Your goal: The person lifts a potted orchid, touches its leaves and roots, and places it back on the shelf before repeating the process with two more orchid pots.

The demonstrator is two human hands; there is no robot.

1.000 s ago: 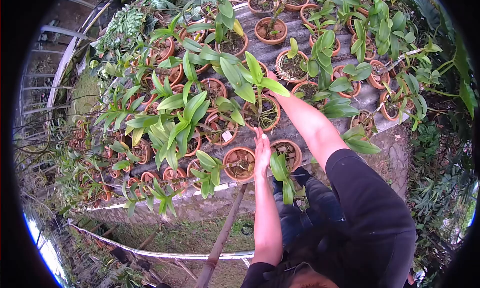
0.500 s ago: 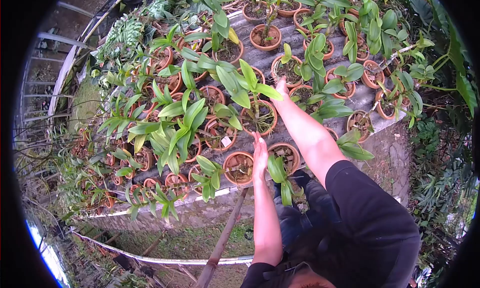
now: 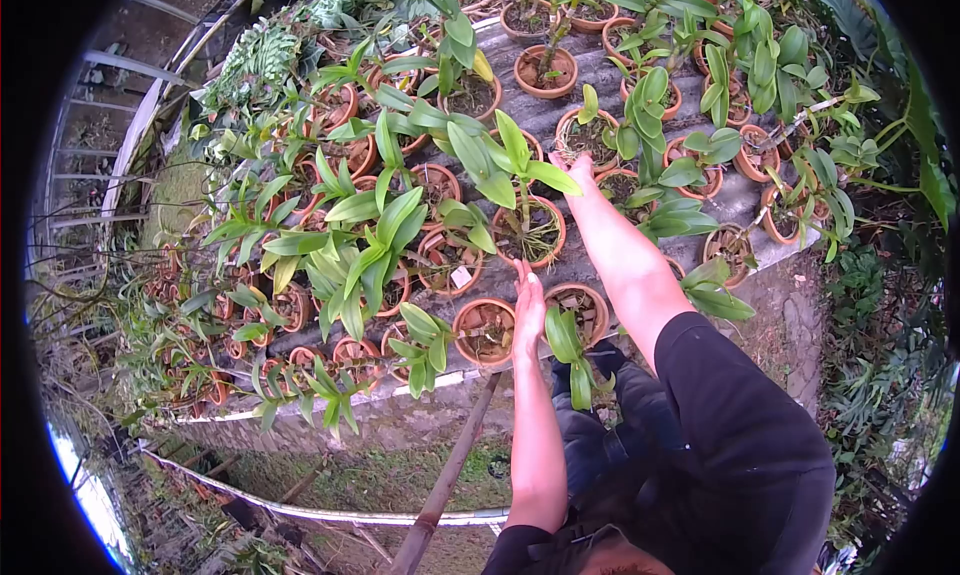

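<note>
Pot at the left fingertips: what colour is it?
The pot is terracotta orange; see the head view.

Grey corrugated surface (image 3: pixel 594 73), many round clay pots (image 3: pixel 546 92), closely set

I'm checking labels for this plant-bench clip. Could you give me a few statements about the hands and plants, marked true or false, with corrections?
1. The right hand reaches farther from the body than the left hand. True.
2. The left hand is curled into a fist. False: it is held out flat and straight.
3. The pots near the hands are blue. False: they are orange-brown.
4. A yellow leaf shows among the green ones. True.
5. The right sleeve is white. False: it is black.
6. A small white piece lies in one of the pots. True.
</note>
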